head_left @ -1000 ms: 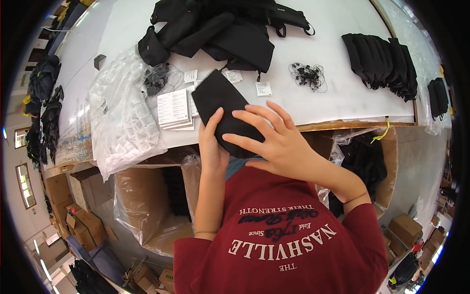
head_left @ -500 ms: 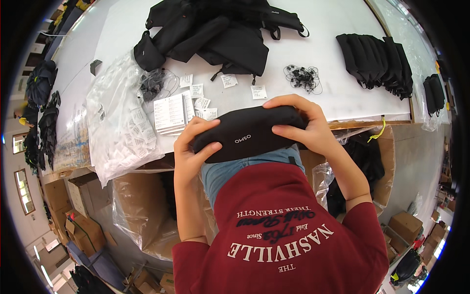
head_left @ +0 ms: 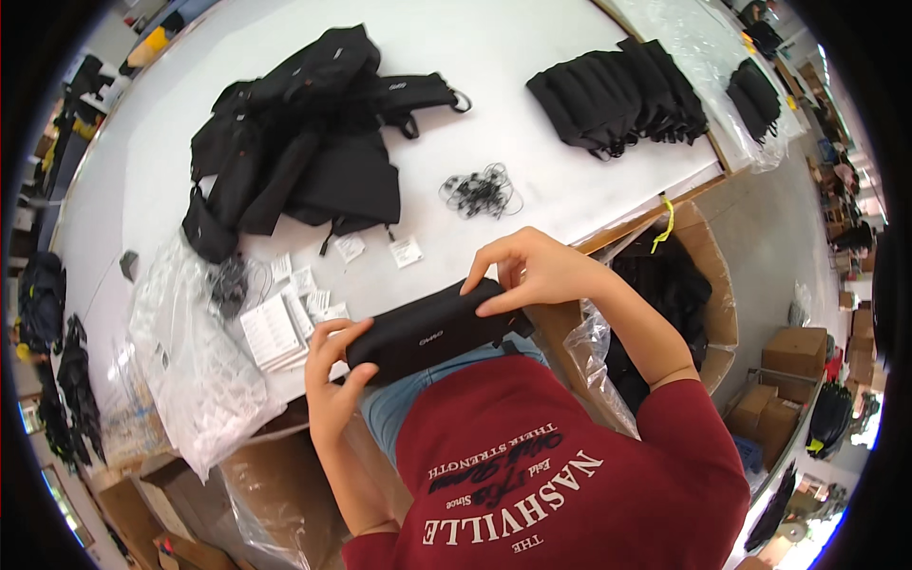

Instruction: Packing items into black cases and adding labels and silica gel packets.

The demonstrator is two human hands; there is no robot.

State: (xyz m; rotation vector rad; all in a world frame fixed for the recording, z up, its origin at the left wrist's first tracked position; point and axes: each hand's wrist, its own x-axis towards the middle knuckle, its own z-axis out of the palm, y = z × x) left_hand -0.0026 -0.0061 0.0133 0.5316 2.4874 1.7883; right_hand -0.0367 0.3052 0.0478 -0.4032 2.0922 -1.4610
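A long black fabric pouch [head_left: 439,344] with small light lettering is held level in front of me, at the near edge of the table. Around its left end my left hand [head_left: 332,370] is closed, fingers on top and thumb on the near side. My right hand [head_left: 532,275] pinches the upper edge close to the right end between fingers and thumb. Just beyond the pouch lie a stack of white printed cards [head_left: 271,332] and several small white tags [head_left: 406,252]. A tangle of thin black cords [head_left: 480,193] rests farther back.
A heap of black pouches [head_left: 304,152] lies at the back left, and a row of black pouches [head_left: 617,100] at the back right. A clear plastic bag [head_left: 195,351] hangs over the left front edge. Below the table, an open carton [head_left: 712,275] holds black items.
The view has swung, so the table's things sit lower and more to the left. My right hand has shifted its fingers on the pouch's upper edge; the pouch is tipped, showing more of its top.
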